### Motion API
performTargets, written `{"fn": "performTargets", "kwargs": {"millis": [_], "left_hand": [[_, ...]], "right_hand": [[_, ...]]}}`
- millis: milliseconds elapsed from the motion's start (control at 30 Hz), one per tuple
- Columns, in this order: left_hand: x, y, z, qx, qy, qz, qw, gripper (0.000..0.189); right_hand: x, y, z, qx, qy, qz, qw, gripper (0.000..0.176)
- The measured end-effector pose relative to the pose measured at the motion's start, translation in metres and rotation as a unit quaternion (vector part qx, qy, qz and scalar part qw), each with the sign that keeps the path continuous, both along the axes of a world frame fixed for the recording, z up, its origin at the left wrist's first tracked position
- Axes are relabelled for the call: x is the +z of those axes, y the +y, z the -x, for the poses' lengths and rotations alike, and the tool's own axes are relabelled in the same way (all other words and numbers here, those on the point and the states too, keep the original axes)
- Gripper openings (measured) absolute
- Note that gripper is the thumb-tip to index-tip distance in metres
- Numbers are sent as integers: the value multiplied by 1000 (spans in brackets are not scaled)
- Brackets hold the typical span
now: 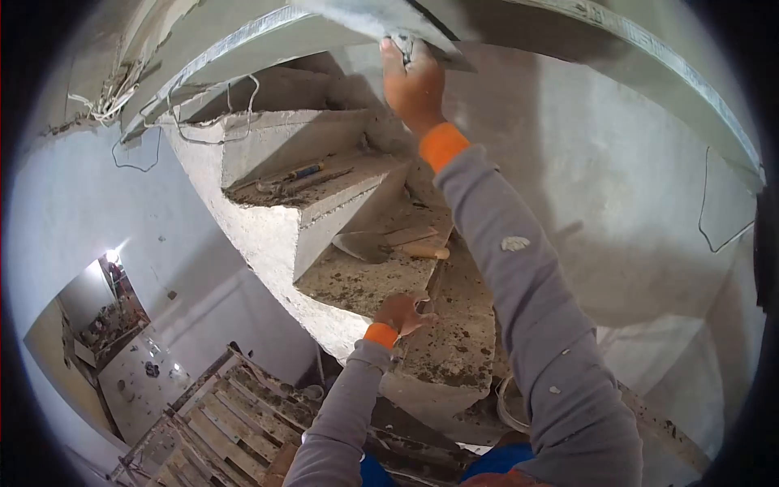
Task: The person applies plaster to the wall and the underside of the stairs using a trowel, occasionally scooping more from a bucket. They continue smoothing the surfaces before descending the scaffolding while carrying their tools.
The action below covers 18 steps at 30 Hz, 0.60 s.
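Note:
My right hand (414,85) is raised at the top middle, its fingers wrapped around the handle of a plastering trowel (381,16). The trowel's wide flat blade lies close against the underside of the grey plastered edge overhead; whether it touches cannot be told. Lower down, my left hand (403,314) is beside the edge of a concrete step (357,282), fingers bent and apart, with nothing seen in them. Just above that hand, a pointed trowel (365,246) with a wooden handle (425,252) lies on the step.
A blue-handled tool (306,171) lies on a higher step. Loose wires (109,101) hang at upper left, and a wire loop (707,203) sticks out at right. A wooden slatted platform (235,422) stands below left. A bucket (511,406) is partly hidden by my right arm.

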<state>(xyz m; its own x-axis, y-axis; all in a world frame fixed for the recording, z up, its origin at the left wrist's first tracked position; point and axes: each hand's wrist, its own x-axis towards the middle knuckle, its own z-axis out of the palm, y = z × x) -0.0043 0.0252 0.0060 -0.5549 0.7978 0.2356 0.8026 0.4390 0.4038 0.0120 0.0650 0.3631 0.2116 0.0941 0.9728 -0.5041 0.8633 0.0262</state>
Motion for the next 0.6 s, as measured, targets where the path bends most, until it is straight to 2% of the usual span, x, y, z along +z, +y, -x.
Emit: {"fn": "performTargets", "kwargs": {"millis": [67, 133, 233, 300, 367, 433, 500, 600], "left_hand": [[3, -3, -4, -8, 32, 5, 999, 72], [8, -6, -8, -12, -2, 16, 1000, 72], [5, -2, -5, -10, -8, 19, 1000, 73], [6, 0, -5, -2, 3, 23, 1000, 75], [7, 0, -8, 9, 13, 35, 999, 77], [-1, 4, 0, 1, 11, 20, 1000, 78], [-2, 3, 0, 0, 8, 17, 1000, 78], [5, 3, -6, 3, 4, 22, 1000, 78]], "right_hand": [[7, 4, -10, 27, 65, 18, 997, 36], [8, 16, -24, 93, 116, 18, 989, 34], [10, 57, -56, 129, 102, 73, 984, 35], [13, 107, -69, 87, 125, 51, 987, 40], [12, 135, -103, 97, 128, 56, 985, 38], [8, 158, -141, 154, 111, 72, 979, 32], [4, 177, -180, 256, 71, 94, 960, 22], [5, 223, -235, 210, 90, 75, 971, 21]]}}
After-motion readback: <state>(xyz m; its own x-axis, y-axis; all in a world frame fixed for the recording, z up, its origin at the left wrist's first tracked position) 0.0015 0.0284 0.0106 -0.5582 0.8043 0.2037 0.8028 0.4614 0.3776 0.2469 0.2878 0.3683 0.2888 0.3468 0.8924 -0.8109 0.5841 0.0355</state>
